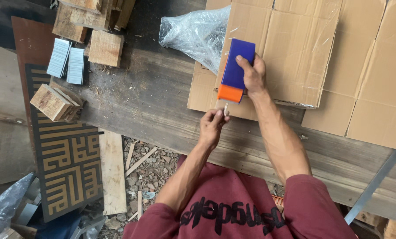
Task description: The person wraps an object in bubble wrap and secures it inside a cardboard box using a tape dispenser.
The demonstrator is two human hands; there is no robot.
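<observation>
Tape dispenser (235, 71): hand-held, blue plastic body with an orange front end, lay against the near edge of a flat cardboard box (295, 53) on a weathered wooden workbench (162, 110). Right hand (252, 73) was wrapped over the blue body, fingers curled around it in a firm grasp, thumb along the side. Left hand (213, 124) sat just below the orange end, fingertips pinched together on a short pale strip, apparently the tape's free end; the remaining fingers were folded in.

Cardboard box: brown, smooth, flaps closed, with glossy clear tape showing across its surface. More flattened brown cardboard (375, 88) lay to the right, touching it.

Clear plastic wrap (193, 33): crumpled, glossy, resting on the bench at the box's far left corner.

Wooden blocks (102, 46): rough-sawn, pale, stacked at the bench's far left; another block (54, 102) sat nearer, at the bench edge.

Staple strips (67, 62): two grey metallic bars, side by side, between the blocks.

Decorative panel (67, 163): dark board with a tan geometric maze pattern, lying below the bench on the left.

Ground (149, 172): stones and wood offcuts.

Sweatshirt (233, 208): maroon, dark print across the chest.
</observation>
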